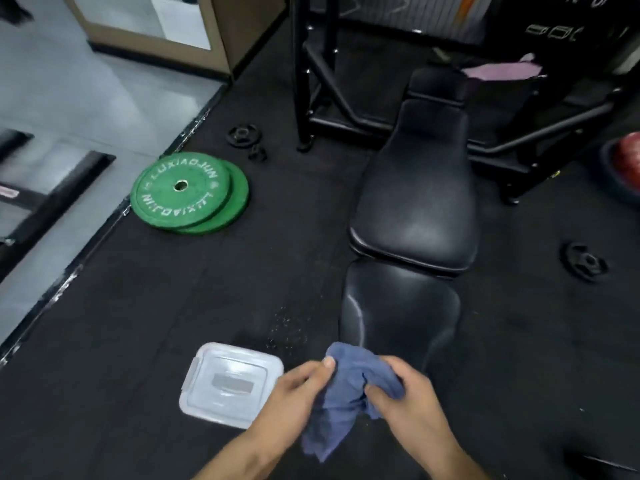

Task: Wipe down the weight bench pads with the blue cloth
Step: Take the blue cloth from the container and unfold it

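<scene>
Closest in, both hands are bunched around the blue cloth (349, 393). The left hand (294, 393) pinches its upper left edge between thumb and fingers, and the right hand (412, 393) is closed over a wad of it on the other side — the loose tail hangs down between the two wrists. The cloth is held in the air, just short of the near end of the bench and not touching it.

Just left of the left hand, a clear plastic container (225, 382) with a snap lid sits on the black rubber floor (173, 306), and a scatter of pale specks marks the mat beside it.

Beyond the hands lies the seat pad (398, 306), black and glossy, and past a narrow gap the longer back pad (415, 188) runs away toward the black steel rack (322, 98). Both pads are bare.

Out to the left, two green weight plates (187, 192) are stacked, one slid partly off the other, with a small black plate (242, 135) behind them. Another small black plate (585, 261) lies to the right of the bench — well apart from it. At the far end, a pink cloth (502, 69) is draped over the frame.
</scene>
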{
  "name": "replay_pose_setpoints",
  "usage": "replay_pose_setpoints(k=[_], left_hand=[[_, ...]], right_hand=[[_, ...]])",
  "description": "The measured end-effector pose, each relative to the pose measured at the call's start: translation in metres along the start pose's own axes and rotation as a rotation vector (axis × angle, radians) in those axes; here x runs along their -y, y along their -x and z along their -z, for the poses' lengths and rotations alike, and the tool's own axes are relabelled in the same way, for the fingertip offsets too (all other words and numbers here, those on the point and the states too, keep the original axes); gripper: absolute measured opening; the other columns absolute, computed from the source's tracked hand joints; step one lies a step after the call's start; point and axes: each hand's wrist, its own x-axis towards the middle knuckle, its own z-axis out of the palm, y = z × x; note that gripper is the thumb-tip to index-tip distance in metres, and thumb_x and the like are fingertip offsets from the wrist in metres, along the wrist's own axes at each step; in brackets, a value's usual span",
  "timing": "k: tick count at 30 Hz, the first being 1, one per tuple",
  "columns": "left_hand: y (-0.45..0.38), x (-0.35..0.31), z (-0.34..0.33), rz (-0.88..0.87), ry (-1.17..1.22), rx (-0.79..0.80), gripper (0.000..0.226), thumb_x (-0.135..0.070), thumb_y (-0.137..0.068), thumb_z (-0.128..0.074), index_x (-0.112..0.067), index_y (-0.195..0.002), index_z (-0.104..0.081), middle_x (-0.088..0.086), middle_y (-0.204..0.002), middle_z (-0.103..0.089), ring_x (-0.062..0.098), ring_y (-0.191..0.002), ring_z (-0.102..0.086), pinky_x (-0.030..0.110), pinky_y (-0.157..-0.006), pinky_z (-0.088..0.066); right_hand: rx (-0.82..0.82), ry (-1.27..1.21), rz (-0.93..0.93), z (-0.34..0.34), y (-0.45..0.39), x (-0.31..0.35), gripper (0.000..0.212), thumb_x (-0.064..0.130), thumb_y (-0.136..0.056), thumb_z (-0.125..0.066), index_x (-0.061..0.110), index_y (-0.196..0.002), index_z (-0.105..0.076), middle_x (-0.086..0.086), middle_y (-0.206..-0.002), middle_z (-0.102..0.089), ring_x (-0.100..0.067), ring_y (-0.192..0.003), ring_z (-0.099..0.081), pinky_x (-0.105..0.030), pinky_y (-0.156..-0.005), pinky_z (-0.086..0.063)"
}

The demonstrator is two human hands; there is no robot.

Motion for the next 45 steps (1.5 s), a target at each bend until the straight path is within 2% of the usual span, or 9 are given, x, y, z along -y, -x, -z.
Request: replay_pose_setpoints(k=[3,9,13,17,24,27,32,37,45], left_hand=[[-0.013,0.003,-0.049,-0.067,-0.002,-0.083,0.019,-0.035,-0.085,-0.076,-0.019,-0.096,-0.077,0.010,-0.099,-0.079,0.025,-0.097,-0.071,0.039,-0.089,-0.056],[-0.039,0.003,-0.123,-0.112,0.181,-0.437,0.013,-0.005,-0.092,-0.071,-0.014,-0.099,-0.077,0.010,-0.098,-0.080,0.029,-0.097,-0.075,0.043,-0.088,-0.058],[-0.048,-0.005,-0.149,-0.101,0.260,-0.489,0.020,-0.027,-0.100,-0.063,-0.017,-0.097,-0.081,0.003,-0.100,-0.080,0.022,-0.100,-0.073,0.039,-0.092,-0.055],[-0.061,-0.012,-0.151,-0.059,0.323,-0.496,0.026,-0.019,-0.102,-0.057,-0.022,-0.099,-0.083,0.004,-0.101,-0.081,0.022,-0.102,-0.074,0.039,-0.091,-0.057],[-0.087,-0.012,-0.116,-0.102,0.289,-0.593,0.014,-0.006,-0.090,-0.074,-0.016,-0.099,-0.075,-0.001,-0.095,-0.079,0.011,-0.093,-0.072,0.021,-0.083,-0.055],[-0.086,-0.003,-0.103,-0.071,0.155,-0.498,0.048,-0.001,-0.081,-0.083,-0.025,-0.119,-0.066,-0.002,-0.089,-0.077,0.008,-0.085,-0.071,0.019,-0.078,-0.056],[-0.093,-0.007,-0.098,0.003,-0.400,-0.602,0.013,-0.019,-0.095,-0.056,-0.030,-0.090,-0.063,-0.005,-0.086,-0.071,0.009,-0.079,-0.065,0.018,-0.066,-0.048],[-0.098,-0.024,-0.131,-0.075,-0.356,-0.865,0.009,-0.027,-0.101,-0.048,-0.032,-0.098,-0.055,-0.010,-0.083,-0.069,0.006,-0.077,-0.065,0.025,-0.066,-0.052],[-0.112,0.029,-0.166,0.142,-0.142,-0.940,0.014,-0.044,-0.089,-0.075,-0.031,-0.084,-0.073,-0.019,-0.082,-0.074,0.000,-0.082,-0.069,0.025,-0.070,-0.053]], right_hand=[[0.000,0.050,0.026,0.040,-0.014,-0.014,0.035,0.007,-0.087,-0.072,0.034,-0.108,-0.067,0.008,-0.101,-0.074,-0.008,-0.093,-0.071,-0.022,-0.074,-0.057],[-0.186,0.164,0.203,0.092,-0.042,-0.022,0.042,0.015,-0.085,-0.079,0.030,-0.119,-0.060,0.013,-0.117,-0.058,0.000,-0.106,-0.057,-0.021,-0.091,-0.047],[0.148,0.001,0.158,0.102,-0.051,-0.008,0.006,0.025,-0.094,-0.072,0.025,-0.100,-0.070,0.006,-0.096,-0.076,-0.005,-0.092,-0.071,-0.023,-0.080,-0.055],[0.282,0.099,0.078,0.099,-0.070,0.000,0.044,0.047,-0.076,-0.086,0.032,-0.107,-0.059,0.017,-0.099,-0.072,0.003,-0.093,-0.068,-0.020,-0.077,-0.057],[0.341,0.427,0.171,0.114,-0.132,0.018,0.022,0.012,-0.093,-0.057,0.032,-0.097,-0.065,0.012,-0.084,-0.070,-0.003,-0.078,-0.065,-0.023,-0.069,-0.052],[0.341,0.494,0.246,0.127,-0.154,0.032,0.023,0.019,-0.095,-0.055,0.039,-0.101,-0.065,0.022,-0.092,-0.071,0.004,-0.088,-0.066,-0.022,-0.076,-0.055],[0.400,0.811,0.446,0.142,-0.193,0.057,0.011,0.038,-0.096,-0.053,0.033,-0.092,-0.063,0.013,-0.087,-0.067,-0.006,-0.079,-0.065,-0.039,-0.072,-0.058],[0.383,0.827,0.759,0.145,-0.218,0.067,0.022,0.047,-0.099,-0.050,0.030,-0.096,-0.063,0.013,-0.091,-0.056,-0.009,-0.076,-0.061,-0.037,-0.067,-0.055],[0.756,0.879,0.446,0.173,-0.280,0.057,0.008,0.044,-0.091,-0.068,0.037,-0.092,-0.065,0.015,-0.084,-0.071,0.000,-0.079,-0.067,-0.023,-0.066,-0.055]])
